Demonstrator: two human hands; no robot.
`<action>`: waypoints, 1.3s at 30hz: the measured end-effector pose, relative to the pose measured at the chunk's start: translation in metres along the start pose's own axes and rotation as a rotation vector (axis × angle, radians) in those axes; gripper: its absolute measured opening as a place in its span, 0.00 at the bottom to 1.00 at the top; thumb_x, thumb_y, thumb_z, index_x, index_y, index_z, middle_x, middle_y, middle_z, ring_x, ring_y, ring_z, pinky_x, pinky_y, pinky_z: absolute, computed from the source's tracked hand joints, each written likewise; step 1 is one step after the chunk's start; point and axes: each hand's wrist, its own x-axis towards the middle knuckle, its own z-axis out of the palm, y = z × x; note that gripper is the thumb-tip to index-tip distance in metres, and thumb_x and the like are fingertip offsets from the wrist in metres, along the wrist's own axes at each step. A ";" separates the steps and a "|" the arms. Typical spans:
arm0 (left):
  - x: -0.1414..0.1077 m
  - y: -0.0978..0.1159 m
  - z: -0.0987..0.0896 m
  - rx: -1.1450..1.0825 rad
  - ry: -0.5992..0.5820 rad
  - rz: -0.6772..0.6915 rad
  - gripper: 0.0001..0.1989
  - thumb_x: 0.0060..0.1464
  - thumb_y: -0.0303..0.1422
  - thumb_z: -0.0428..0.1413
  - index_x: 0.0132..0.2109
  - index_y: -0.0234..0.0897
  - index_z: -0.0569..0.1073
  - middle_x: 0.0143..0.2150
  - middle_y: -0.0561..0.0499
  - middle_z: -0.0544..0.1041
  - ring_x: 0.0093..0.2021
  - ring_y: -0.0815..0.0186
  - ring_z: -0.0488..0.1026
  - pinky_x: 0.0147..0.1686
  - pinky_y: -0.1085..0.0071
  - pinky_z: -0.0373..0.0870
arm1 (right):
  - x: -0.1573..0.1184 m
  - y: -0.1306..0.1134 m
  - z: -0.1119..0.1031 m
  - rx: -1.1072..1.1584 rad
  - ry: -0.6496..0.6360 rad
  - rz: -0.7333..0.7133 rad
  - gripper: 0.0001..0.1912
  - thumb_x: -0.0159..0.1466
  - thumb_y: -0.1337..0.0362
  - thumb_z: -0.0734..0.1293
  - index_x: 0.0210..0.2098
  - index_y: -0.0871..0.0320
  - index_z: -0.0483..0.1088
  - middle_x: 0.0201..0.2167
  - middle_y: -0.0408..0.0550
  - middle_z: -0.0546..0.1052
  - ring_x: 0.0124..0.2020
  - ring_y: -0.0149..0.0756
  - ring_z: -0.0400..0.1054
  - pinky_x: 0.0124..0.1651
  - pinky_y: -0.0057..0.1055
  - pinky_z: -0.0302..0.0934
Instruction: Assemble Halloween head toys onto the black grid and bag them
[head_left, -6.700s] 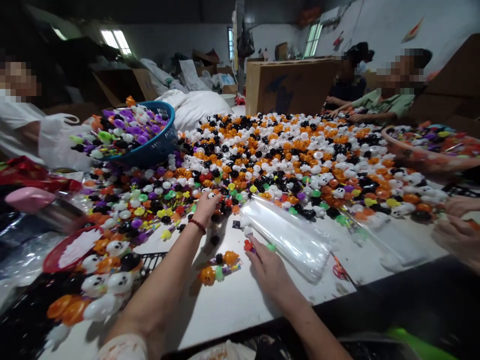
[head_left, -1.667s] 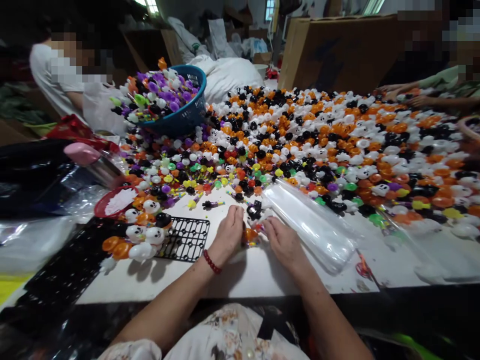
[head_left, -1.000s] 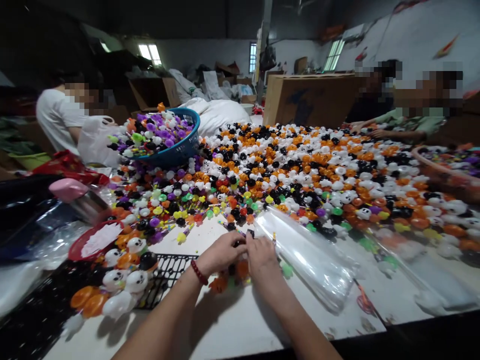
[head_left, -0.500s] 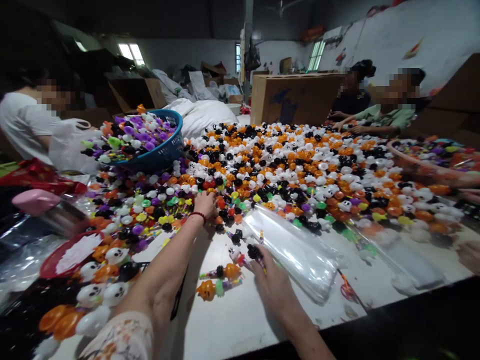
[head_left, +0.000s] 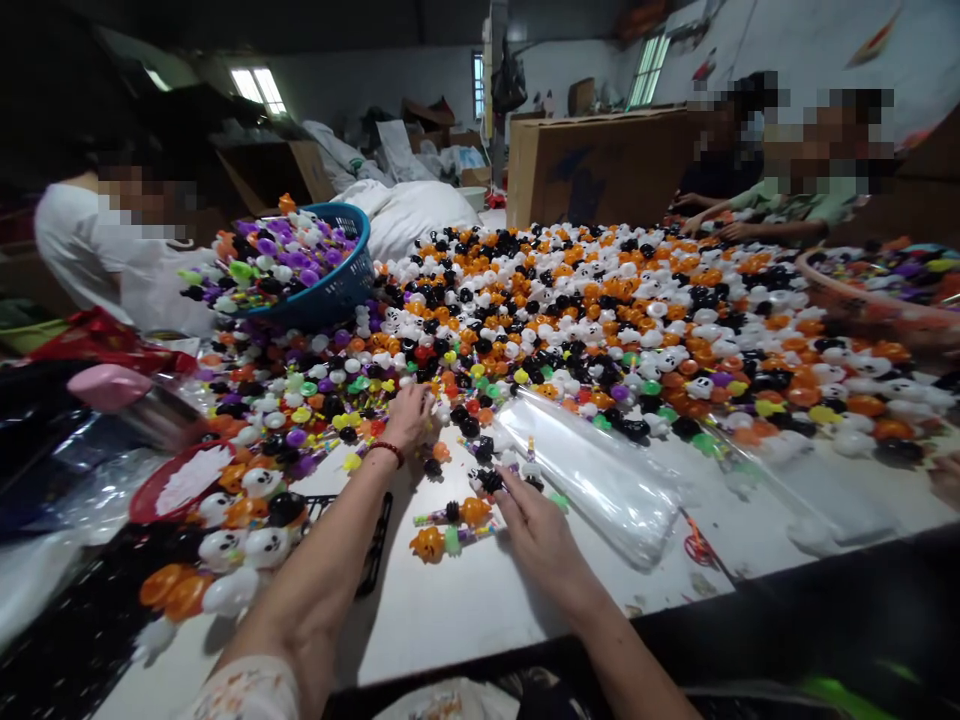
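Note:
My left hand [head_left: 409, 418], with a red bead bracelet on the wrist, is at the near edge of the pile of small Halloween toys [head_left: 525, 290]. Its fingers are curled down among the pieces, and what they grip is hidden. Over the white tabletop [head_left: 442, 630], my right hand [head_left: 546, 535] pinches a candy tube with a black top [head_left: 491, 482] between thumb and fingers. Just left of it, two candy tubes with orange pumpkin tops [head_left: 429, 544] lie side by side. Clear plastic bags [head_left: 592, 480] lie in a stack to its right.
A blue basket [head_left: 352, 265] full of toys stands at the back left. On the left are a red dish [head_left: 142, 495] with white contents and a pink-lidded bottle [head_left: 109, 388]. Orange-handled scissors [head_left: 699, 545] lie near the front edge. Several people sit around the table.
My left hand has drawn slightly back from the pile. My right hand has moved up and left, bringing the black-topped tube beside the pumpkin ones. The camera view has shifted.

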 end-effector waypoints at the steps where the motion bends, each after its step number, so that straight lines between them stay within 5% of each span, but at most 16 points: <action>1: -0.005 0.004 -0.002 -0.071 0.023 -0.008 0.15 0.60 0.35 0.49 0.52 0.36 0.69 0.51 0.41 0.70 0.54 0.56 0.66 0.54 0.59 0.63 | -0.001 0.000 -0.001 0.001 0.007 0.002 0.21 0.71 0.60 0.58 0.59 0.60 0.69 0.55 0.56 0.75 0.57 0.43 0.69 0.60 0.42 0.64; 5: -0.045 0.023 -0.009 -0.396 -0.025 -0.065 0.21 0.63 0.44 0.42 0.55 0.37 0.65 0.47 0.44 0.73 0.42 0.65 0.72 0.39 0.68 0.71 | -0.002 -0.001 -0.007 0.019 0.055 -0.006 0.20 0.70 0.60 0.61 0.58 0.58 0.70 0.53 0.55 0.76 0.54 0.44 0.71 0.57 0.43 0.66; 9: -0.097 0.045 -0.012 -1.012 -0.302 -0.298 0.19 0.56 0.47 0.54 0.46 0.37 0.72 0.37 0.47 0.74 0.28 0.72 0.67 0.23 0.77 0.62 | 0.001 -0.004 -0.006 0.031 0.086 -0.065 0.18 0.70 0.61 0.61 0.55 0.56 0.73 0.49 0.54 0.78 0.49 0.42 0.73 0.53 0.40 0.68; 11: -0.118 0.054 -0.009 -1.141 -0.359 -0.378 0.19 0.55 0.47 0.57 0.43 0.36 0.72 0.34 0.49 0.73 0.24 0.74 0.63 0.20 0.79 0.59 | 0.003 -0.006 -0.004 0.028 0.100 -0.082 0.16 0.69 0.61 0.62 0.53 0.56 0.74 0.46 0.53 0.79 0.47 0.41 0.73 0.51 0.38 0.68; 16: -0.146 0.067 0.000 -1.061 -0.305 -0.315 0.18 0.57 0.49 0.55 0.38 0.36 0.70 0.29 0.55 0.67 0.24 0.74 0.59 0.21 0.79 0.57 | 0.000 -0.010 0.000 -0.046 0.085 -0.144 0.14 0.69 0.63 0.62 0.50 0.58 0.75 0.43 0.53 0.79 0.45 0.41 0.73 0.51 0.38 0.66; 23: -0.155 0.073 0.009 -0.886 -0.256 -0.306 0.20 0.59 0.52 0.52 0.35 0.39 0.67 0.29 0.56 0.64 0.27 0.71 0.60 0.24 0.75 0.60 | -0.006 -0.011 -0.010 -0.226 0.015 -0.225 0.14 0.70 0.63 0.61 0.50 0.58 0.74 0.38 0.52 0.78 0.41 0.41 0.71 0.46 0.38 0.64; 29: -0.161 0.069 0.020 -0.573 -0.152 -0.167 0.22 0.61 0.53 0.47 0.31 0.39 0.64 0.26 0.56 0.62 0.26 0.70 0.59 0.27 0.73 0.58 | -0.006 -0.015 -0.012 -0.136 -0.061 -0.175 0.13 0.70 0.63 0.61 0.47 0.61 0.75 0.37 0.53 0.78 0.39 0.39 0.71 0.44 0.35 0.65; 35: -0.172 0.077 0.029 -0.454 -0.087 -0.170 0.23 0.64 0.52 0.42 0.31 0.39 0.64 0.27 0.55 0.66 0.29 0.68 0.63 0.33 0.70 0.61 | -0.013 -0.007 0.011 -0.061 -0.028 -0.216 0.13 0.70 0.64 0.60 0.44 0.62 0.75 0.36 0.54 0.77 0.39 0.40 0.72 0.44 0.35 0.67; 39: -0.157 0.068 0.026 -0.264 -0.162 -0.116 0.25 0.67 0.49 0.35 0.34 0.39 0.67 0.30 0.53 0.71 0.32 0.67 0.67 0.34 0.70 0.64 | -0.006 0.007 0.007 -0.051 -0.061 -0.164 0.14 0.71 0.63 0.59 0.44 0.60 0.75 0.35 0.52 0.77 0.37 0.39 0.72 0.41 0.34 0.67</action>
